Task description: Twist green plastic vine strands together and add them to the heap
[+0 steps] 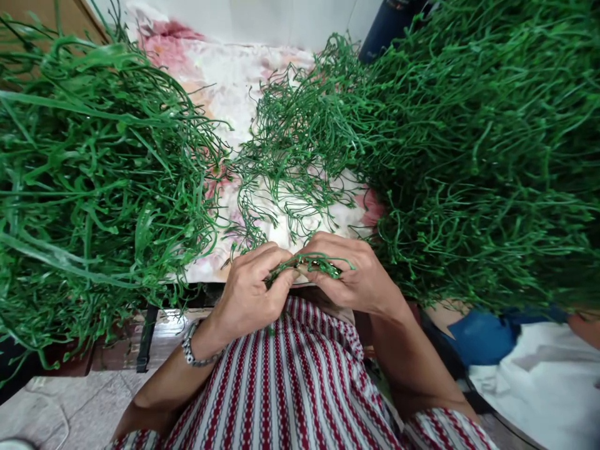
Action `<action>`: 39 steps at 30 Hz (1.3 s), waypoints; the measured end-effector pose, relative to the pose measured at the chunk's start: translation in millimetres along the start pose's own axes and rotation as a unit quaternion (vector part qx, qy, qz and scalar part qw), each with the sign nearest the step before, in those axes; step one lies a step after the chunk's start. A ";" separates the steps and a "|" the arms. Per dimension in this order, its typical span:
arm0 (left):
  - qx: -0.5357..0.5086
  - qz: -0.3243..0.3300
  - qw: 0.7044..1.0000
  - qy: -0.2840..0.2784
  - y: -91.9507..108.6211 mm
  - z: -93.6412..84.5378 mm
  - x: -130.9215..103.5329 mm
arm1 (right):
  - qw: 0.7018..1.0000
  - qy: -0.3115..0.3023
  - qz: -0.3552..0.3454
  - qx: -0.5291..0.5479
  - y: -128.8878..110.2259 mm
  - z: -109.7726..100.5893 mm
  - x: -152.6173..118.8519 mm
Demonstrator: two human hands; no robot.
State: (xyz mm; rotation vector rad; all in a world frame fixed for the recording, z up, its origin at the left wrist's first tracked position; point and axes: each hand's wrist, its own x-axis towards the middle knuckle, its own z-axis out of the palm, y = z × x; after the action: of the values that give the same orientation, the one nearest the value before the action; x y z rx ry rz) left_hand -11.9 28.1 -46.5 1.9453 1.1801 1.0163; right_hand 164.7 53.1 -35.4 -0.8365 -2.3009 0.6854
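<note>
My left hand (253, 284) and my right hand (359, 275) meet at the near edge of the table, close to my body. Between them is a small cluster of thin green stems (325, 262), which look like plastic plant parts. The fingers of both hands are closed on it, thumbs against the forefingers. A few stem ends stick out over my right fingers; the exact grip point is partly hidden. Just beyond my hands, loose green stems (300, 181) lie scattered on the flowered tablecloth (234, 100).
A tall heap of thicker green stems (98, 169) stands on the left. To the right rises a larger heap of thin green stems (497, 156). A dark blue cylinder (387, 28) stands at the back. White and blue fabric (539, 381) lies low at the right.
</note>
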 end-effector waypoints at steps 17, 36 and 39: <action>0.003 0.009 0.999 -0.044 -11.3 -9.9 1.8 | 1.000 0.004 0.003 0.007 -1.2 12.1 0.6; 0.012 -0.033 0.995 -0.096 -10.8 -12.2 -2.9 | 1.000 0.007 -0.023 -0.005 1.0 22.3 -4.2; 0.030 -0.071 0.991 -0.105 -9.9 -11.4 -3.9 | 0.999 -0.004 -0.022 -0.027 2.7 22.1 -5.3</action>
State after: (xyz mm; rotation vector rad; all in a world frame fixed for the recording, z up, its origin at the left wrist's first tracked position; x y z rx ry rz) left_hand -27.0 29.9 -50.1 1.9295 1.2214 0.6913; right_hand 154.3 45.6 -54.2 -0.8066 -2.3471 0.6114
